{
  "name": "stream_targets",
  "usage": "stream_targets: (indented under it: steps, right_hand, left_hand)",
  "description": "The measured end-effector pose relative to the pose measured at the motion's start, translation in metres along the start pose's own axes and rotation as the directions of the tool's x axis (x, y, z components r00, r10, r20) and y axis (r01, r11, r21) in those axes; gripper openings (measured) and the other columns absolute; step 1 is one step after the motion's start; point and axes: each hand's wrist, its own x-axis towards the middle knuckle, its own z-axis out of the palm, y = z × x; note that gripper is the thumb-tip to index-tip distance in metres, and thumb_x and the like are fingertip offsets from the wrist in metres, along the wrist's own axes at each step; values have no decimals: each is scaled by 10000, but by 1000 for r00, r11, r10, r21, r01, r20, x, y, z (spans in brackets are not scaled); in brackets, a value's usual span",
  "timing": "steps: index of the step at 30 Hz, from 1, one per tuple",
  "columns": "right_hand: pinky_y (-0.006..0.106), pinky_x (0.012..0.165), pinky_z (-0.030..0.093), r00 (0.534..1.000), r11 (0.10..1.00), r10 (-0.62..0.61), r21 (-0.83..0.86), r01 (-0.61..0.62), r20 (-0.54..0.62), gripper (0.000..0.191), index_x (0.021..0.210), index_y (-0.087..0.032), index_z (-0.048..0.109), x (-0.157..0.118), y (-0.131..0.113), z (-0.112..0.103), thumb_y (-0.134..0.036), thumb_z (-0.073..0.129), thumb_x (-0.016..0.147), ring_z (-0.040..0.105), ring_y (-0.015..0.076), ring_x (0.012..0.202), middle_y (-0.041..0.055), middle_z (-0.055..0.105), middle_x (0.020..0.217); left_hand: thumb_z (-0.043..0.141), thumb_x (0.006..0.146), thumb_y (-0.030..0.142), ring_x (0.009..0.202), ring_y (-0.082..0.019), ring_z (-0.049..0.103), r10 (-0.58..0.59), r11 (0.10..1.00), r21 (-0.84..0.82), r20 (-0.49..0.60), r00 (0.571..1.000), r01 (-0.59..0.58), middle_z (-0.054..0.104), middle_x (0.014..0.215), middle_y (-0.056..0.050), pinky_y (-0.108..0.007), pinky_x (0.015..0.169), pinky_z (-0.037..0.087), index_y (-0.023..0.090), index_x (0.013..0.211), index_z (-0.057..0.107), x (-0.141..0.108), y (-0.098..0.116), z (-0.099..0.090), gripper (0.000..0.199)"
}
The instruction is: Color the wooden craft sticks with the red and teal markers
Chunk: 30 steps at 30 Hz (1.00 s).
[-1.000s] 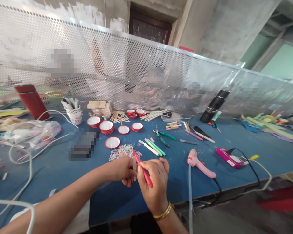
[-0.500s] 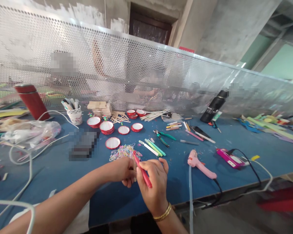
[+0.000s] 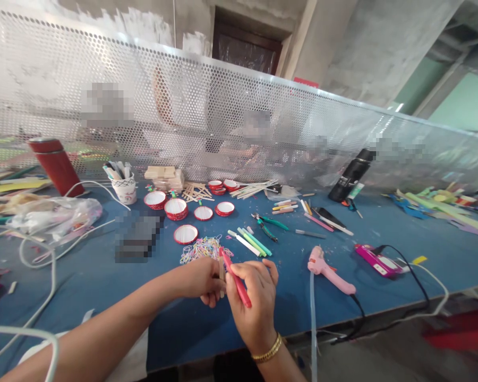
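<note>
My right hand (image 3: 253,300) is closed around a red marker pen (image 3: 239,284), held slantwise with its upper end towards the stick. Close beside it, my left hand (image 3: 205,278) pinches a small wooden craft stick (image 3: 222,270), mostly hidden by the fingers. Just beyond the hands lies a pile of pastel rubber bands (image 3: 201,249). Red-rimmed round lids with white insides stand farther back, one single lid (image 3: 185,234) being nearest the pile. White and green markers (image 3: 255,241) lie to the right of the rubber bands.
A pink glue gun (image 3: 330,270) and a magenta device (image 3: 378,261) with cables lie at right. Green-handled pliers (image 3: 266,225) lie behind the markers. A paper cup of pens (image 3: 124,190), red flask (image 3: 56,167) and black bottle (image 3: 350,175) stand along the perforated screen (image 3: 191,116).
The whole view has shifted slightly to the right. Both hands keep nearly the same pose, the pen still against or close to the stick.
</note>
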Motion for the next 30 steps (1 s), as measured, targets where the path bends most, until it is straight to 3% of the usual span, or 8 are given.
stream_targets:
  steps: [30]
  right_hand:
    - [396, 983, 324, 1000, 1000, 7, -25, -7, -5, 78, 959, -241, 618, 2, 0, 0, -218, 602, 885, 609, 160, 861, -12, 702, 846]
  left_hand:
    - [540, 721, 188, 493, -100, 610, 2, 1000, -2, -15, 1000, -2, 599, 544, 18, -175, 481, 491, 155, 632, 589, -1, 3, 1, 107]
